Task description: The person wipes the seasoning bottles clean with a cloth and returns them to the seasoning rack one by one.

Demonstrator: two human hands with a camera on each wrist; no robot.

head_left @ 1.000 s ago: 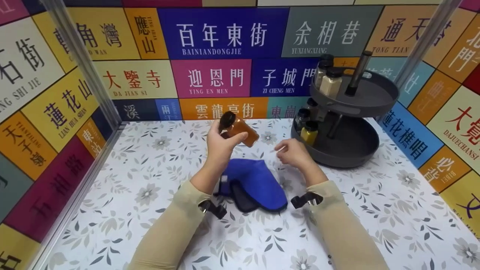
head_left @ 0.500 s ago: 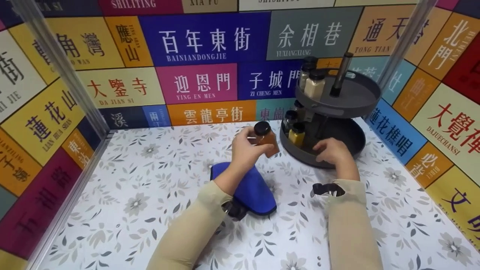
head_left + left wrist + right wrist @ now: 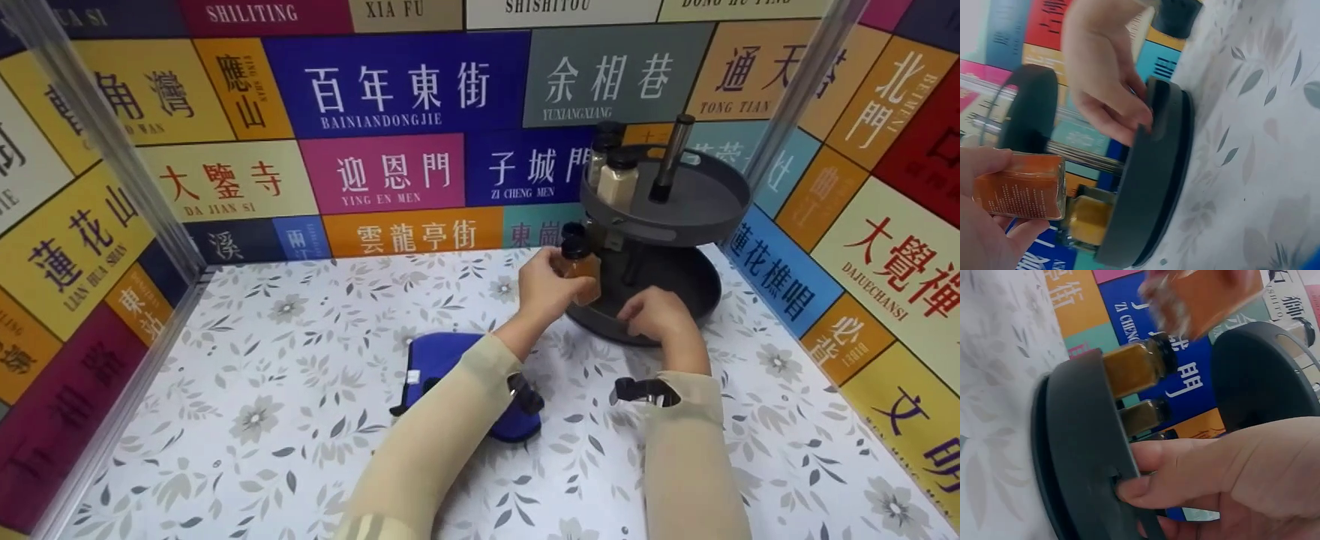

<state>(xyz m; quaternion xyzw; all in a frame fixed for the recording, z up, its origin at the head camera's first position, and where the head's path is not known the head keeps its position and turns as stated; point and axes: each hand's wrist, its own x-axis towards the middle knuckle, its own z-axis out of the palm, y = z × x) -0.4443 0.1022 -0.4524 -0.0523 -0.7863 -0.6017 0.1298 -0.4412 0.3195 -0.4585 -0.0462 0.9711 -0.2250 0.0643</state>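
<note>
My left hand (image 3: 544, 291) holds a spice jar (image 3: 584, 279) of orange-brown powder with a black lid, beside the left edge of a dark grey two-tier rack. In the left wrist view, fine print covers the jar's side (image 3: 1022, 188). My right hand (image 3: 661, 319) grips the wall of the rack's lower tier (image 3: 694, 281); the right wrist view has the thumb outside the wall (image 3: 1086, 439) and fingers inside. A yellow-filled jar (image 3: 1131, 370) and other jars stand in that tier, largely hidden behind the held jar in the head view.
On the upper tier (image 3: 694, 199) a cream-coloured jar (image 3: 618, 181) and another black-lidded jar stand at the left, with a metal post (image 3: 673, 157) rising near the middle. A blue fabric piece (image 3: 439, 349) with black edging lies partly under the left forearm. Sign-patterned walls enclose the table (image 3: 255, 465).
The left hand has carried the jar rightward to the rack, turning it from tilted to nearly upright. The right hand has moved from beside the rack onto its lower tier.
</note>
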